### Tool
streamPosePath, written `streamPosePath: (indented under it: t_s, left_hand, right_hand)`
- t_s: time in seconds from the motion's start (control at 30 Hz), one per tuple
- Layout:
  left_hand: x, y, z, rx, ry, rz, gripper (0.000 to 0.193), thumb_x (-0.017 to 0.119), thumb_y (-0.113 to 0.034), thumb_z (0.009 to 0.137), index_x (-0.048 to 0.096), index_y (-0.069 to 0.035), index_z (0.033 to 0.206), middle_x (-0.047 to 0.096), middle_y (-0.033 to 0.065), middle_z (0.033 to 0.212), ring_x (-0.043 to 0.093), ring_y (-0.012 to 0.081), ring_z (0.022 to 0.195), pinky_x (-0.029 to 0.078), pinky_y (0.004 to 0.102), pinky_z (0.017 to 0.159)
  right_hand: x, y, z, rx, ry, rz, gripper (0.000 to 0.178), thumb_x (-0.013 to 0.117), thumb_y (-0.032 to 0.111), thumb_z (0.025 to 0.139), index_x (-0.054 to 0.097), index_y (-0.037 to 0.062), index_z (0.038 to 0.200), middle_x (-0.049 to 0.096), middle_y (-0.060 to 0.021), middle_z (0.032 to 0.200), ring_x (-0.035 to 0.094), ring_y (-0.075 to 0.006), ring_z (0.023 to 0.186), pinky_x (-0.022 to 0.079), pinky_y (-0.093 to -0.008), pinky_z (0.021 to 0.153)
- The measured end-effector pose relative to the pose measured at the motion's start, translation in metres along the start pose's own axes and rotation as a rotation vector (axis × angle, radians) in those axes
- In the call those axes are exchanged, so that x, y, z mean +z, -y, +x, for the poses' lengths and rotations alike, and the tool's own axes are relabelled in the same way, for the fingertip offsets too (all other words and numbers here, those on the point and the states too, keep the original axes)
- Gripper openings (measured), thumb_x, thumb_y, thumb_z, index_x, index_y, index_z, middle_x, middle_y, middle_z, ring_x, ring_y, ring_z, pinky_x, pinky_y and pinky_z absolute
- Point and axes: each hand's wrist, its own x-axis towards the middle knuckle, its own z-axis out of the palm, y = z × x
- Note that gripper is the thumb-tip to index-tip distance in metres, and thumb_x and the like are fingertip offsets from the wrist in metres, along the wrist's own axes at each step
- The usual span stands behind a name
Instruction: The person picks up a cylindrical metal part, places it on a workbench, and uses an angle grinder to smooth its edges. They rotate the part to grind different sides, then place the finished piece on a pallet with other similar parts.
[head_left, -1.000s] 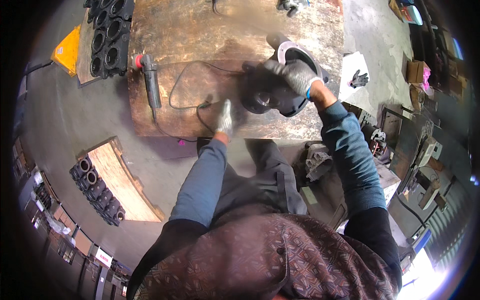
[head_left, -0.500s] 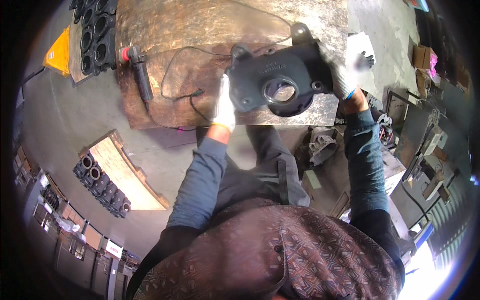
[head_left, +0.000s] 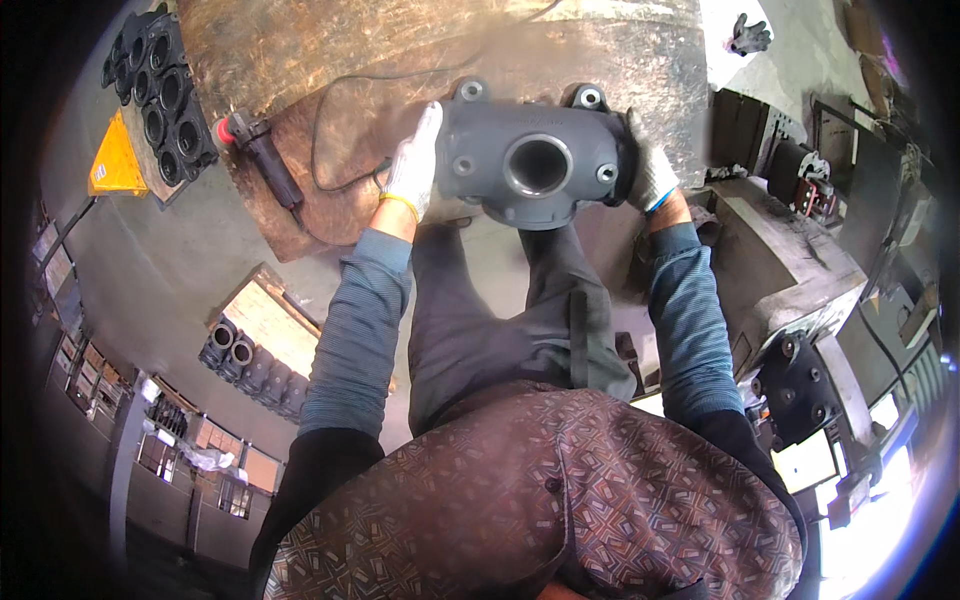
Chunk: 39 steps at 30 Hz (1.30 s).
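Grey casting, over table edge, floor leftward

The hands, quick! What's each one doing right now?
Left hand: holding the dark metal part at its left end.
Right hand: holding the same part at its right end.
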Motion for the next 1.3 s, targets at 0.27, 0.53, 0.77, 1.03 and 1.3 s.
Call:
streamPosePath:
  t_s: [0.27,0.53,0.77,1.03,1.3]
  left_hand:
    - [-0.013,0.022,-0.011,-0.011,-0.024,-0.213,0.075,0.054,-0.058,0.104,0.053,0.005,0.146,0.061,0.0121,0.140,0.057,0.0165,0.124,0.043,0.0306,0.109]
    - [-0.034,0.101,0.004,0.212,0.086,-0.070,0.061,0.033,-0.039,0.115,0.035,0.004,0.159,0.044,0.0074,0.160,0.042,0.0159,0.143,0.031,0.0291,0.120]
    - [-0.044,0.135,0.009,0.264,0.078,-0.037,0.058,0.035,-0.036,0.115,0.034,0.003,0.159,0.039,0.0082,0.164,0.037,0.0170,0.149,0.028,0.0315,0.123]
    - [-0.026,0.130,0.001,0.336,0.084,-0.130,0.058,0.036,-0.036,0.115,0.040,0.005,0.156,0.049,0.0078,0.156,0.044,0.0171,0.142,0.033,0.0320,0.120]
    - [-0.015,0.087,-0.063,0.047,0.051,-0.233,0.057,0.047,-0.045,0.111,0.052,-0.003,0.150,0.058,0.0081,0.148,0.055,0.0191,0.133,0.043,0.0341,0.112]
  right_hand:
    - [-0.013,-0.017,-0.006,-0.253,0.025,-0.069,0.062,0.043,0.049,0.111,0.052,0.0005,0.148,0.060,-0.0131,0.142,0.058,-0.0234,0.126,0.048,-0.0354,0.109]
    - [-0.077,-0.067,-0.029,-0.515,-0.139,-0.582,0.063,0.063,0.010,0.098,0.038,-0.0027,0.154,0.072,-0.0217,0.118,0.070,-0.0387,0.100,0.053,-0.0433,0.094]
    - [-0.086,-0.097,-0.025,-0.629,-0.473,-1.161,0.048,0.059,0.017,0.103,0.048,-0.0045,0.145,0.072,-0.0193,0.109,0.067,-0.0312,0.093,0.054,-0.0385,0.088]
    - [-0.106,-0.115,-0.017,-0.787,-0.420,-1.221,0.056,0.057,0.002,0.094,0.048,-0.0051,0.149,0.066,-0.0267,0.120,0.062,-0.0405,0.111,0.050,-0.0441,0.098]
    - [-0.085,-0.110,-0.047,-0.700,-0.390,-1.132,0.047,0.043,0.025,0.111,0.053,-0.0076,0.143,0.070,-0.0257,0.120,0.067,-0.0292,0.105,0.050,-0.0393,0.098]
